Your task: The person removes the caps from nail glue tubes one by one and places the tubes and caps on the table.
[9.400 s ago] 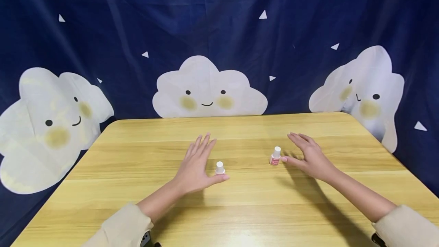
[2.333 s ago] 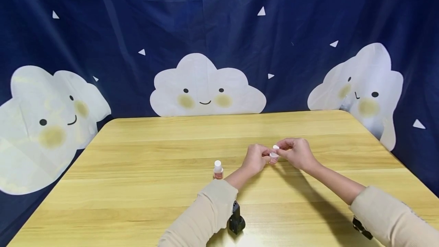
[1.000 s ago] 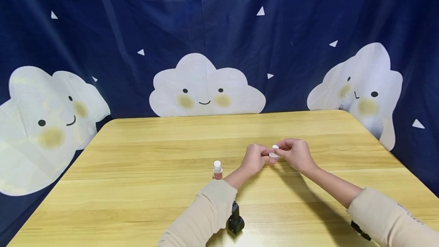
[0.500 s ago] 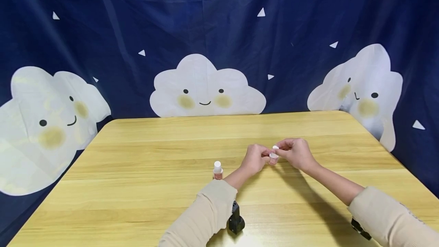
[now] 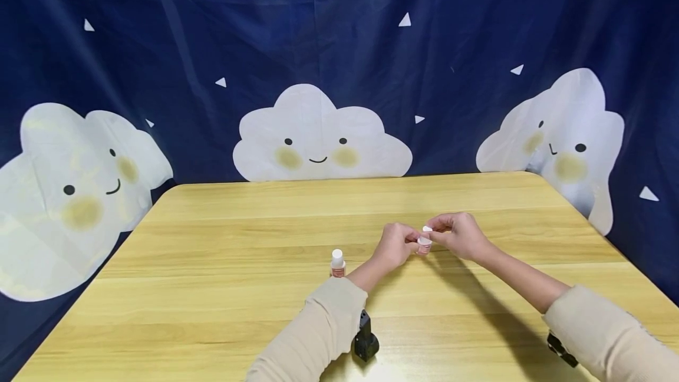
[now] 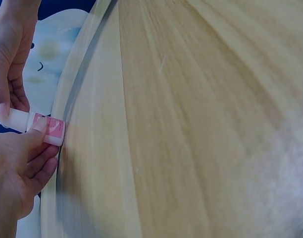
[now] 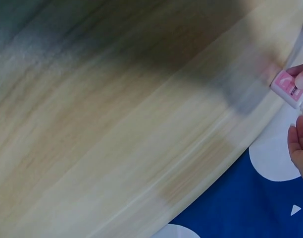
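Observation:
A small white bottle with a pink label (image 5: 424, 247) is between both hands, at the right of centre on the table. My left hand (image 5: 392, 247) pinches its body between thumb and fingers; the thumb lies across the label in the left wrist view. My right hand (image 5: 462, 237) pinches the white cap (image 6: 17, 120), which lines up with the bottle's neck. A second bottle of the same kind (image 5: 338, 265) stands upright with its cap on, just beyond my left forearm, its base partly hidden by the sleeve.
The wooden table (image 5: 212, 293) runs back to a dark blue curtain (image 5: 361, 28) printed with white clouds. Black wrist devices, such as the left one (image 5: 365, 338), hang under the beige sleeves (image 5: 313, 335).
Earliest, both hands were spread open beside the two bottles. Since then the left hand has crossed right, and both hands took hold of the right bottle. Over the last two seconds they barely moved.

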Demonstrator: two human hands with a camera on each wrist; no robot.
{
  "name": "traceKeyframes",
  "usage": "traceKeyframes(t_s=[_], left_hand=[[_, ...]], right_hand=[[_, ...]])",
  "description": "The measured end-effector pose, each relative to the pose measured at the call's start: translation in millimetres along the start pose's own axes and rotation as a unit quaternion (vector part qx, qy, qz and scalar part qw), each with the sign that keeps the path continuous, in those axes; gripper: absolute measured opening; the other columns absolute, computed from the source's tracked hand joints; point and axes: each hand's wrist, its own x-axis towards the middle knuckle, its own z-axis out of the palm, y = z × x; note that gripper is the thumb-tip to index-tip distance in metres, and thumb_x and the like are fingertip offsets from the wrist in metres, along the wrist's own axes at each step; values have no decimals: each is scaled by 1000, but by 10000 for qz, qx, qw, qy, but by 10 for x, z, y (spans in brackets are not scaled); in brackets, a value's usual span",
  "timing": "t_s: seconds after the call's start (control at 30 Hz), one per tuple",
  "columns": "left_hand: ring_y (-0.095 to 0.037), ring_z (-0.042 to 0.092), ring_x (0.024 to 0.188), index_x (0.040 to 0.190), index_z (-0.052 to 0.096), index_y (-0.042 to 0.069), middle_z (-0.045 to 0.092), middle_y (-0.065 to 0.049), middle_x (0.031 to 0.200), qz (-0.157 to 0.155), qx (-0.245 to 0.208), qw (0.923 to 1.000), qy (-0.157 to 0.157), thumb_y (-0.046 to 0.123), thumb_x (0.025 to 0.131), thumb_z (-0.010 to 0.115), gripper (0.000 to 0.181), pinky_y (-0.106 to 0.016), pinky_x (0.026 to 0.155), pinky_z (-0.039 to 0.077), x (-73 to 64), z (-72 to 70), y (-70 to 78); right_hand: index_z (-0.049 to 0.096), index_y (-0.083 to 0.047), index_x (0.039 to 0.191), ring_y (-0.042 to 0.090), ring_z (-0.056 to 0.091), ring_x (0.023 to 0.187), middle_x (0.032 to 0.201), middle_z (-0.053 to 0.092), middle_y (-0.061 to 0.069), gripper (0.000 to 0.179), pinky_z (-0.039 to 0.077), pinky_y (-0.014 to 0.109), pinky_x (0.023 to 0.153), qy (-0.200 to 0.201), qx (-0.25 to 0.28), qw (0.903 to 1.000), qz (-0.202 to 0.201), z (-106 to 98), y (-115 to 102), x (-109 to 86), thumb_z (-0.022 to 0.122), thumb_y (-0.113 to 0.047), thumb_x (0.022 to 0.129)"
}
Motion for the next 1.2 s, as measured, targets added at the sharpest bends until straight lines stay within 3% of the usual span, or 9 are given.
traceKeyframes(t_s=[0.27, 0.6, 0.87, 1.2], left_hand=[[-11, 69, 74, 87, 73, -1, 73, -10, 83, -42, -128, 9999, -20, 1, 79, 70, 9, -8, 61, 50, 9, -9, -7], [-9, 69, 77, 89, 74, 0, 73, -9, 85, -26, -143, 9999, 23, 3, 79, 71, 10, -7, 63, 50, 12, -1, -46], [-14, 70, 79, 91, 72, -2, 73, -11, 86, 52, -203, 9998, 65, -2, 79, 70, 12, -8, 65, 51, 6, -4, -51], [-10, 69, 78, 90, 73, 0, 73, -9, 86, 262, 73, 9996, 73, 0, 79, 70, 11, -6, 65, 49, 21, -1, -67]], right_hand=[[71, 4, 83, 4, 58, 67, 76, 71, 12, 6, 49, 17, 57, -184, -63, 9998, -54, -22, 4, 6, 69, -2, 80], [69, 7, 82, -1, 58, 63, 76, 70, 16, 9, 50, 15, 56, 336, 274, 9985, 341, 77, -26, -45, 72, 1, 76], [69, 4, 77, 3, 58, 58, 71, 70, 15, 8, 47, 15, 52, 781, 63, 9955, 530, 113, -85, -62, 74, -1, 75], [71, 4, 76, 7, 60, 56, 69, 70, 16, 9, 45, 16, 48, 751, -53, 9957, 536, 106, -92, -63, 75, -4, 76]])
